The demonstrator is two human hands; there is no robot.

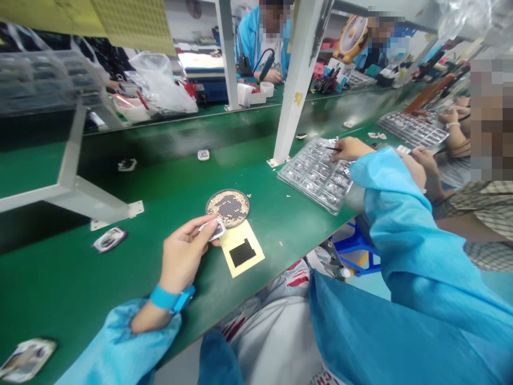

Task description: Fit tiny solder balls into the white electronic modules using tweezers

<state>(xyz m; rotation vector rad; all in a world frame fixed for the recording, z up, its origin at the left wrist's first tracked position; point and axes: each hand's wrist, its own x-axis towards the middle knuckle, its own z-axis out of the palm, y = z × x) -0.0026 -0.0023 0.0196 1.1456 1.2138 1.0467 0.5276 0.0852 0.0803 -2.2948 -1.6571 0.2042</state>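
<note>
Wide view from a camera on the wearer's head, facing forward and angled down across a green workbench. The wearer's clothes are nearest, along the bottom edge; the left hand and right hand are close; a person opposite is farther off, near the top.

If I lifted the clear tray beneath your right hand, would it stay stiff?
Probably not fully: the clear tray looks like thin plastic, broad and shallow, so it may flex. Tilting could shift its small parts, which seem spread across it in rows.
</note>
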